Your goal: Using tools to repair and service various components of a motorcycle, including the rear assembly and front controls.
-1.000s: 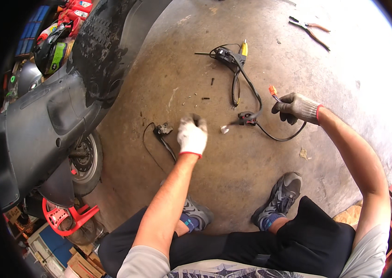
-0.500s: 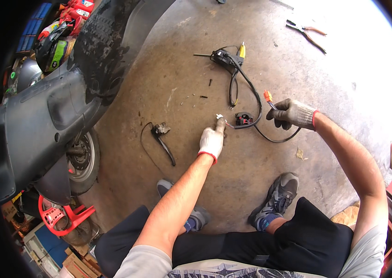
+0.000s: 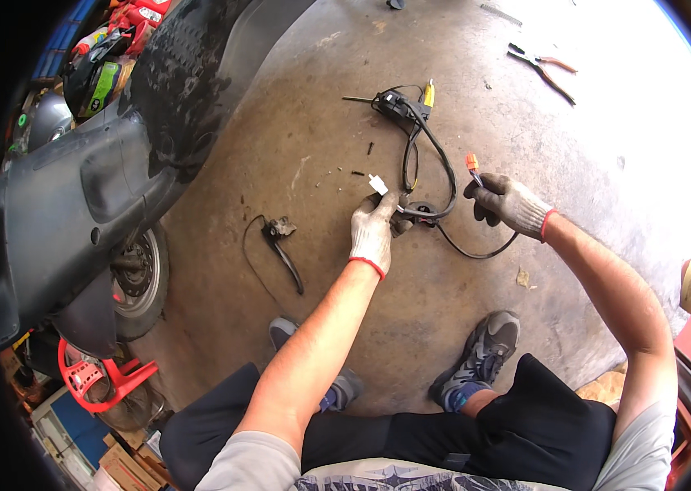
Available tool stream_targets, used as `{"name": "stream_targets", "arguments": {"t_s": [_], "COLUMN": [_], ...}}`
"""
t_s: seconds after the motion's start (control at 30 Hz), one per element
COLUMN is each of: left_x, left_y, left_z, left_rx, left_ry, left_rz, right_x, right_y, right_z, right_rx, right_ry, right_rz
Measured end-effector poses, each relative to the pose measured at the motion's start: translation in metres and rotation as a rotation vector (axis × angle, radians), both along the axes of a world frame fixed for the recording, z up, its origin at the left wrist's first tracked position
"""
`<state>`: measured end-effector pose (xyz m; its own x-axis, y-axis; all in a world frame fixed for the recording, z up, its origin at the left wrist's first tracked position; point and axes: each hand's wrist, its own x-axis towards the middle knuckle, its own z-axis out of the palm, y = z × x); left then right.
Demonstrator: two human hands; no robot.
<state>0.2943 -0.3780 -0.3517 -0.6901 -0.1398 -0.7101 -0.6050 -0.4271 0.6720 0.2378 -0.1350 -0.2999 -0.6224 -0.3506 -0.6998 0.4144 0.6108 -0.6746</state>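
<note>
My left hand (image 3: 375, 222), in a grey-palmed white work glove, is closed on the wires just behind a white plug connector (image 3: 377, 184). Pinched in my gloved right hand (image 3: 509, 203) are the wires of an orange connector (image 3: 472, 163), which points up. A black sheathed cable (image 3: 449, 168) curves from my left hand to a black handlebar switch assembly (image 3: 394, 104) with a yellow-tipped part (image 3: 429, 92) beside it. Right by my left fingers is a second black switch housing (image 3: 421, 211), partly hidden by them. A thinner black cable (image 3: 476, 256) loops toward my right hand.
A black brake lever (image 3: 282, 247) with a thin wire lies left on the concrete floor. Small screws (image 3: 371, 148) lie farther off, pliers (image 3: 543, 72) and a spring (image 3: 501, 14) at the far right. The scooter body (image 3: 76, 196) stands at the left, near a red plastic part (image 3: 100, 378).
My left hand has moved slightly forward, turning the white connector up-left into fuller view and covering part of the nearby housing. My right hand has shifted a little left, still holding the orange connector's wires.
</note>
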Motion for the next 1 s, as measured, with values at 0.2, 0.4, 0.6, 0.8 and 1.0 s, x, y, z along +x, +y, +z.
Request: {"name": "stream_targets", "arguments": {"t_s": [0.2,0.4,0.6,0.8,1.0], "left_x": [0.000,0.004,0.011,0.020,0.045], "left_y": [0.011,0.016,0.042,0.037,0.079], "left_z": [0.001,0.003,0.011,0.008,-0.005], "left_rx": [0.115,0.141,0.147,0.134,-0.325], "left_ry": [0.149,0.116,0.112,0.077,0.179], "left_rz": [-0.111,-0.090,-0.083,0.005,0.003], "right_x": [0.002,0.007,0.008,0.011,0.012], "right_y": [-0.016,-0.026,-0.017,-0.033,-0.026], "right_z": [-0.004,-0.009,-0.005,-0.013,-0.017], "right_rx": [-0.110,-0.188,-0.160,-0.127,-0.140], "right_ry": [0.070,0.071,-0.023,0.124,0.063], "right_rz": [0.059,-0.006,-0.091,-0.028,-0.070]}}
